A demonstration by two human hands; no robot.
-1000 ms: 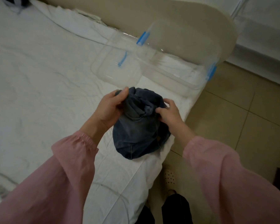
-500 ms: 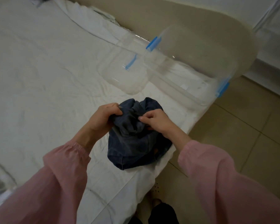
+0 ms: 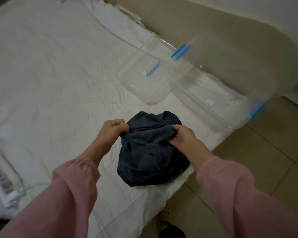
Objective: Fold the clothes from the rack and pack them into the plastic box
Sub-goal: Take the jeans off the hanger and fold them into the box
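Garment (image 3: 150, 155): dark blue denim, bunched into a rounded heap with a stitched hem along its lower edge. It lies on the bed sheet (image 3: 50, 83) near the mattress edge, short of the plastic box (image 3: 196, 95) and not in it.

Left hand (image 3: 113, 130): fingers curled tight, gripping the left end of an upper fold of the denim.

Right hand (image 3: 182, 136): thumb and fingers pinch the same fold's right end, so the cloth is drawn taut between the two hands.

Sleeves: pink, soft, gathered at the cuffs.

Plastic box: clear, rounded corners, blue latches; stands open on the bed.

Lid (image 3: 144, 86): clear, flat on the sheet beside the box.

Sheet: white, creased.

Bed board (image 3: 213, 31): beige, smooth, curved.

Floor (image 3: 273, 152): beige tile.

Power strip (image 3: 3, 189): white, on the bed's left.
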